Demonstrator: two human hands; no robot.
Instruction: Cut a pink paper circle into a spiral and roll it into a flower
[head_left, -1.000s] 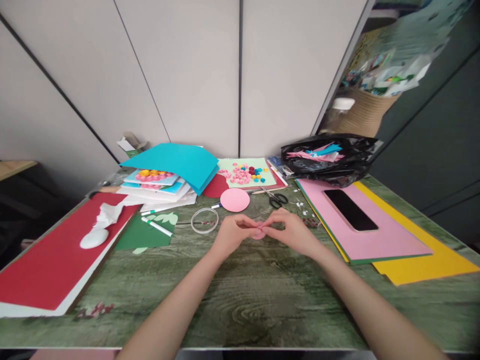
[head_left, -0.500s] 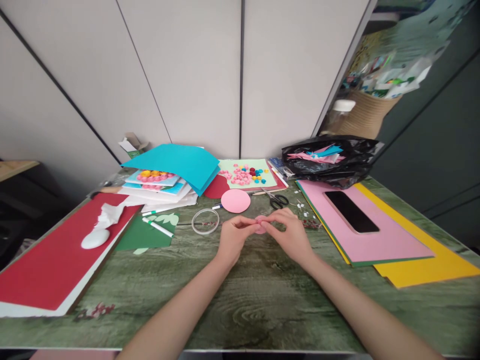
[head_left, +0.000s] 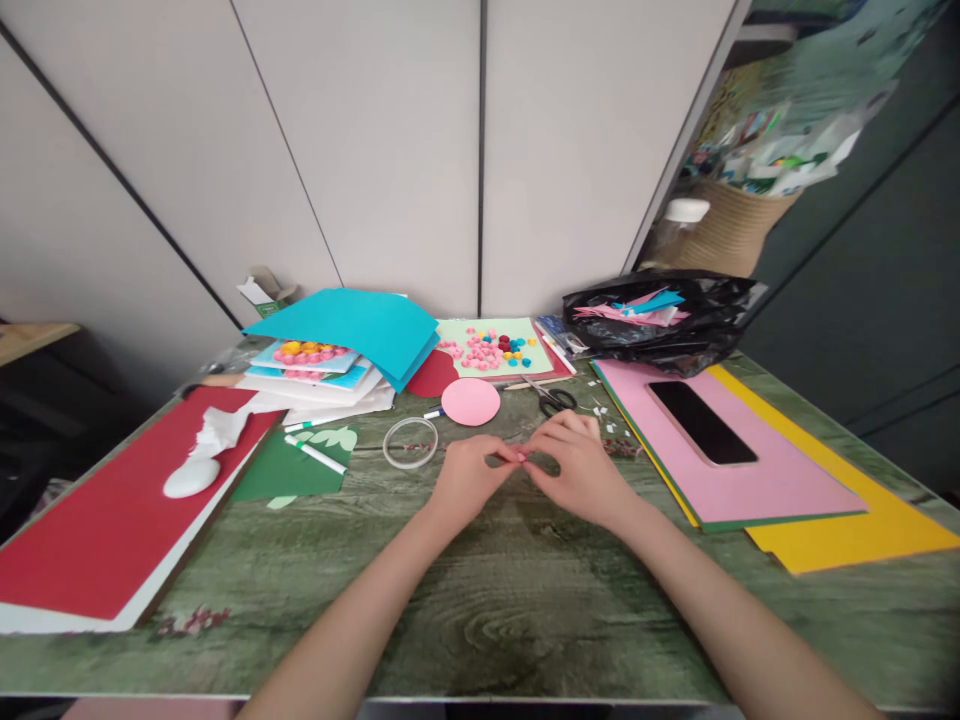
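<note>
My left hand point(head_left: 469, 474) and my right hand point(head_left: 576, 466) meet fingertip to fingertip just above the green wood-grain table point(head_left: 510, 600). Both are closed in a pinch on a small pink paper piece point(head_left: 520, 457) that is almost hidden between the fingers. A pink paper circle point(head_left: 470, 401) lies just behind my hands. To the left of my left hand sits a clear tape ring point(head_left: 409, 442). Black-handled scissors point(head_left: 553, 397) lie behind my right hand.
Red sheet point(head_left: 97, 520) with a white oval object point(head_left: 190, 477) at left; green paper point(head_left: 292, 465) with markers; a stack under blue paper point(head_left: 352, 325); a pale green sheet with paper balls point(head_left: 491, 349); black bag point(head_left: 660, 315); a phone point(head_left: 702, 422) on pink and yellow sheets at right.
The pink piece, visible as a small disc between my fingers earlier, is now folded or pinched nearly out of sight. My hands have shifted slightly forward and closer.
</note>
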